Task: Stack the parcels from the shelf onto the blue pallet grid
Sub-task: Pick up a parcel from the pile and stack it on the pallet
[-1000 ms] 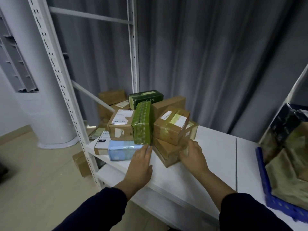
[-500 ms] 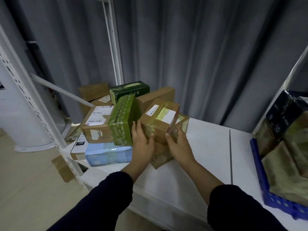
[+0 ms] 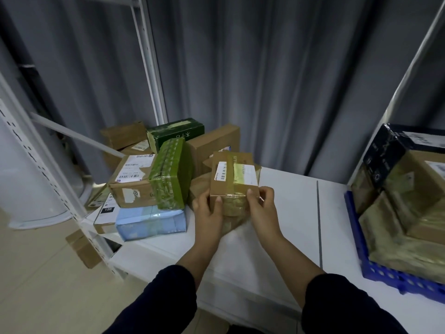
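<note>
A small brown cardboard parcel (image 3: 232, 179) with a barcode label and yellow tape is lifted off the pile on the white shelf (image 3: 289, 213). My left hand (image 3: 208, 214) grips its left side and my right hand (image 3: 263, 208) grips its right side, thumbs on the near face. Behind and left lie more parcels: an olive green wrapped one (image 3: 172, 180), a brown box with a white label (image 3: 132, 182), a pale blue pack (image 3: 150, 221) and a dark green box (image 3: 175, 133). The blue pallet grid (image 3: 395, 278) sits at the right with several wrapped parcels stacked on it.
White slotted shelf uprights (image 3: 43, 165) stand at the left and behind the pile. A grey curtain (image 3: 265, 80) hangs behind the shelf. A small cardboard box (image 3: 84, 249) lies on the beige floor under the shelf corner. A seam (image 3: 319, 220) crosses the shelf top.
Both hands went from resting beside the pile to gripping the small brown parcel, and it has risen off the box under it and come toward me.
</note>
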